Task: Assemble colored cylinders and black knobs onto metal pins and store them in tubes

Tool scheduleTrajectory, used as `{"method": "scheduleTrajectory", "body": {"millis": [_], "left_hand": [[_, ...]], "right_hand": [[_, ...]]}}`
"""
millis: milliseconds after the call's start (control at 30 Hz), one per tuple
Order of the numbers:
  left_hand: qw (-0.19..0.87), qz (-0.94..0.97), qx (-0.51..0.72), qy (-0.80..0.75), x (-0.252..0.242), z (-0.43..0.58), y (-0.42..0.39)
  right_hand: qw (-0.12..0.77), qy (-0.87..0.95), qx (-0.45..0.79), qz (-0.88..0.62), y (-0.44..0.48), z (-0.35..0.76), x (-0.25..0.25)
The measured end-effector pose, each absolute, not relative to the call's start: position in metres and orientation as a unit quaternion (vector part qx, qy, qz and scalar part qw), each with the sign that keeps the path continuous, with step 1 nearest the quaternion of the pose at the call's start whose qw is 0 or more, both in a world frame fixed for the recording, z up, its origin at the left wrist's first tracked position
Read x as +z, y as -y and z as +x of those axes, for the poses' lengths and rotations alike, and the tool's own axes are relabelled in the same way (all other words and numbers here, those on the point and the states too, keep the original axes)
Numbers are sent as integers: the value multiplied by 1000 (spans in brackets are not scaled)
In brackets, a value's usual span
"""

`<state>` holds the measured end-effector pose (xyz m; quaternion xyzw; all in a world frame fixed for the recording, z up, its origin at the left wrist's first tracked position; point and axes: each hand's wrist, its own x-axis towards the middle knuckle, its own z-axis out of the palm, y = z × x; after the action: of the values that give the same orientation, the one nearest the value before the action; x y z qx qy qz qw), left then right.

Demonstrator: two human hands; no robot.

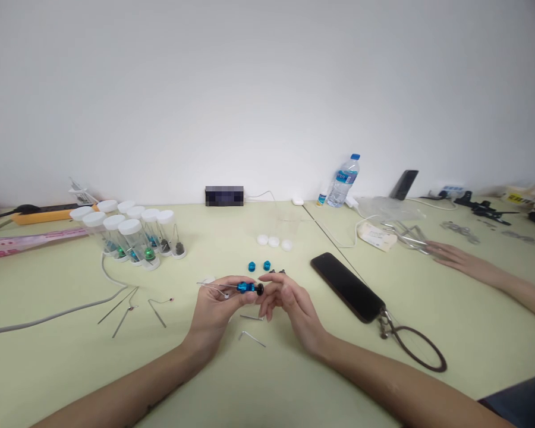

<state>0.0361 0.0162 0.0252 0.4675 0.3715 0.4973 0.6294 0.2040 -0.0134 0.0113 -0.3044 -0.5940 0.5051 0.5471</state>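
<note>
Currently, left hand (214, 309) fingers pinch the blue fitting (246, 288); right hand (289, 303) fingers open beside its black cap (260, 289).
Keep your pinch level, steady.

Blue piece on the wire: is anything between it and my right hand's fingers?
Nothing visible is in the way. The left hand pinches the blue piece above the table. The fingers of the right hand sit just beside its black end; whether they touch it I cannot tell. The loose blue caps lie farther back.
</note>
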Motion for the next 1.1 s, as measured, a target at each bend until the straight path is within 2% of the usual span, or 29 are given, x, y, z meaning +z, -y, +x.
{"method": "scheduleTrajectory", "body": {"millis": [1100], "left_hand": [[619, 490, 504, -349, 23, 36, -17]], "right_hand": [[541, 606, 503, -295, 12, 205, 11]]}}
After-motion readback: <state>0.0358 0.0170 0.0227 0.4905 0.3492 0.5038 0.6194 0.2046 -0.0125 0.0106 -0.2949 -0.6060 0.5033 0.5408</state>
